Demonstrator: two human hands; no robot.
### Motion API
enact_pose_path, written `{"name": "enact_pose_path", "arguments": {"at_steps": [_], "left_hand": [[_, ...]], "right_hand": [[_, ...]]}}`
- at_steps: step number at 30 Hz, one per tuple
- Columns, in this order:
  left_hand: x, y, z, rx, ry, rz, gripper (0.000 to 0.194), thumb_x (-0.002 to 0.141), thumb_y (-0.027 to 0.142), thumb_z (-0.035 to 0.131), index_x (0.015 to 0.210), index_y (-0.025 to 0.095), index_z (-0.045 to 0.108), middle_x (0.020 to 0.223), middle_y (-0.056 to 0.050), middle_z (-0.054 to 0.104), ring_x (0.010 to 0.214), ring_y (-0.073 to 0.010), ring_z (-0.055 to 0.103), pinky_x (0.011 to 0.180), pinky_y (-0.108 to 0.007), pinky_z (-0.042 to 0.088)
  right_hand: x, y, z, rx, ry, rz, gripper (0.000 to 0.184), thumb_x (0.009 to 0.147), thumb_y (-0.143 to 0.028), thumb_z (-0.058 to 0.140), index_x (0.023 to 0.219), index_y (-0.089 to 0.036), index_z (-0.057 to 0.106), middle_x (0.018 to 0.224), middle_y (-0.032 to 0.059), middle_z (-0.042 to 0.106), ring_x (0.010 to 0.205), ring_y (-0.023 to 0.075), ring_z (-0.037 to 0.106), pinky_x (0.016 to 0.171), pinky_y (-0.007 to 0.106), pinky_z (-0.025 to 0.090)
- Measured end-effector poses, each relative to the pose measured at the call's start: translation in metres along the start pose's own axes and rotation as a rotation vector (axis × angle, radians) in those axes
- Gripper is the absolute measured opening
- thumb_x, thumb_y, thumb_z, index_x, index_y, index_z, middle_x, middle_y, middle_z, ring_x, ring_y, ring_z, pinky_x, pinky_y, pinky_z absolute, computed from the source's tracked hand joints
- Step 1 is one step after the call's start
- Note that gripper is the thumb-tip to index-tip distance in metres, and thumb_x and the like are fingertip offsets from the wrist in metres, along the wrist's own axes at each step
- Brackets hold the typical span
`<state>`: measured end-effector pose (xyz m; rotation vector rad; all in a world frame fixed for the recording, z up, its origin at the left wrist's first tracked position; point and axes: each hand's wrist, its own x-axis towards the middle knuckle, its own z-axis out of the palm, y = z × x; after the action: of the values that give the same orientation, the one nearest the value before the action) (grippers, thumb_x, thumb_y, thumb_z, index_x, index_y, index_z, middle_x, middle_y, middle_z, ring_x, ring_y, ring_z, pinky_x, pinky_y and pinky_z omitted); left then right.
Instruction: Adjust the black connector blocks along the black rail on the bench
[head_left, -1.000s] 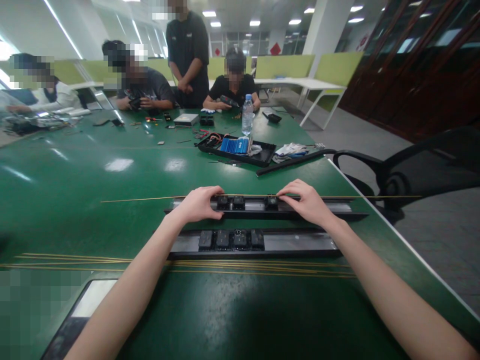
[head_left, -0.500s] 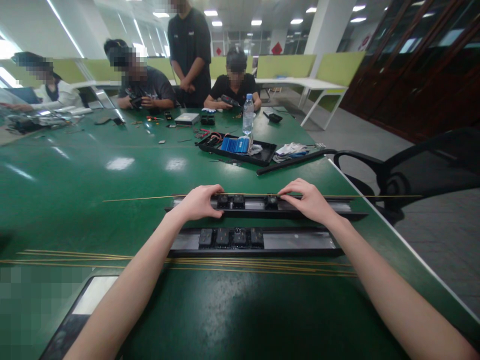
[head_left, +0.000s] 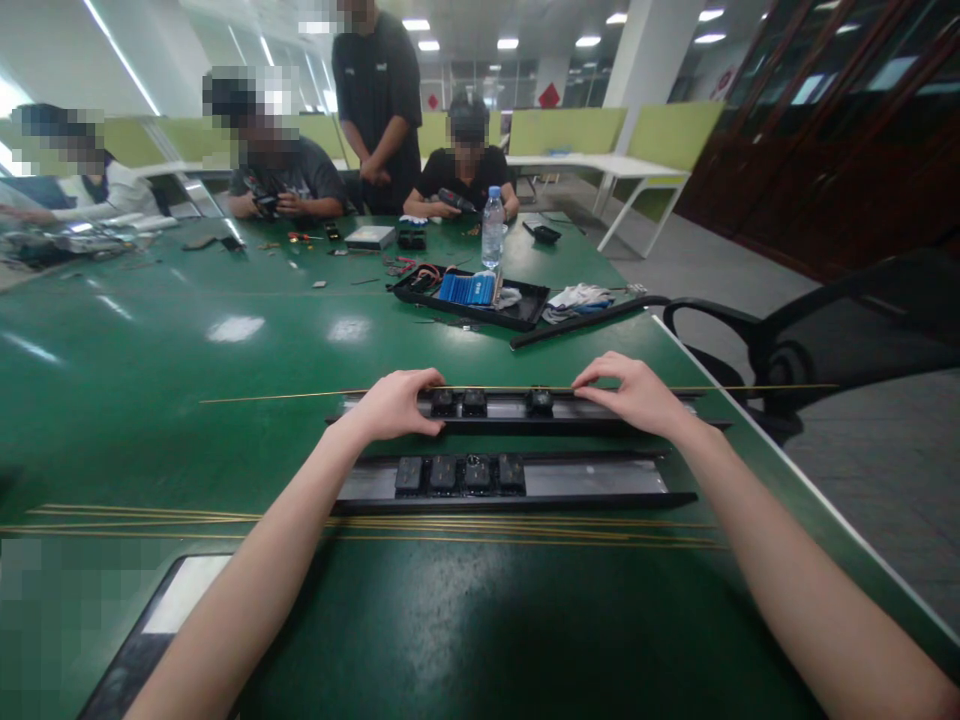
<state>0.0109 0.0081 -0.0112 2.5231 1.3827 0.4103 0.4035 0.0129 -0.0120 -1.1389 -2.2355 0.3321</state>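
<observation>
A long black channel (head_left: 495,427) with a pale inner floor lies crosswise on the table. Three small black blocks (head_left: 474,402) sit inside it. My left hand (head_left: 394,405) spans its left part, thumb at the front wall and fingers at the back, closed around it. A thin brass-coloured rod (head_left: 510,388) runs along the channel's back side and extends past both ends. The thumb and fingertips of my right hand (head_left: 626,395) pinch this rod, right of the blocks. Closer to me lies a second black channel (head_left: 592,480), holding several black blocks (head_left: 443,474) side by side.
Several loose brass-coloured rods (head_left: 480,527) lie in front of the near channel. Beyond are a black tray (head_left: 517,315) with a blue item, gloves (head_left: 581,302), a black strip (head_left: 577,325) and a water bottle (head_left: 492,230). Other people are across the table; a chair (head_left: 817,330) stands right.
My right hand has slid a little to the right along the rod, away from the rightmost block. The left hand keeps its place on the channel. The view has shifted slightly.
</observation>
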Motion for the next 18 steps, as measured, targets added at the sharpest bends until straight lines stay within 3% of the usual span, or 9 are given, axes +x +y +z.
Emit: {"name": "enact_pose_path", "arguments": {"at_steps": [18], "left_hand": [[0.000,-0.002,-0.001,-0.010,-0.002,-0.006,0.051,0.068,0.043,0.077,0.112,0.023,0.065,0.108,-0.006,0.075,0.099,-0.0283,0.070,0.085,-0.037,0.054]], "right_hand": [[-0.006,0.016,-0.020,-0.030,-0.056,0.068,0.020,0.083,-0.046,0.070,0.083,-0.026,0.076,0.088,0.0046,0.074,0.089,0.0251,0.064,0.085,0.042,0.050]]}}
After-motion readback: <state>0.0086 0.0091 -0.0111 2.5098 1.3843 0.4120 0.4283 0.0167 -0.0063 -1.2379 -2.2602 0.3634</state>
